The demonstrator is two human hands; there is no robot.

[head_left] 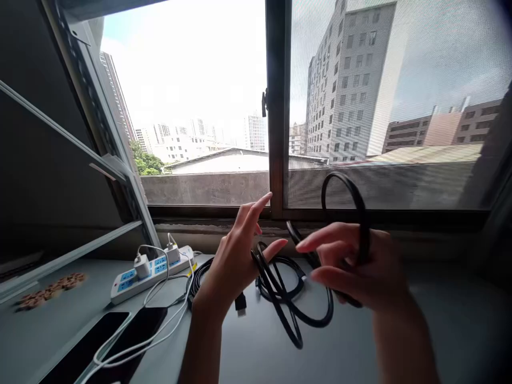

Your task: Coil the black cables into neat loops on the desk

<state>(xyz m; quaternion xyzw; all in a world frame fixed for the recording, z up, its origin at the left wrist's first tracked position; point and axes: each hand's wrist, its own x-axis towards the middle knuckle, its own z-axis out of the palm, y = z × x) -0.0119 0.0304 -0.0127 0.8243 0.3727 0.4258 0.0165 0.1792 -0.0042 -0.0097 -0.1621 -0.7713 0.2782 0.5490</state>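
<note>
Seeing the glossy black round cable (pixel 320 323) slung crosswise between my hands above the pale grey counter (pixel 340 354): loops hang at my spread-fingered left hand's (pixel 237 248) thumb, my half-curled right hand (pixel 380 272) grips the rest, both equally near.

I counted two hands (pixel 236 256), one held black cable (pixel 362 213), two coiled cables (pixel 296 292), one power strip (pixel 155 275), two chargers (pixel 142 266), two phones (pixel 88 346).
</note>
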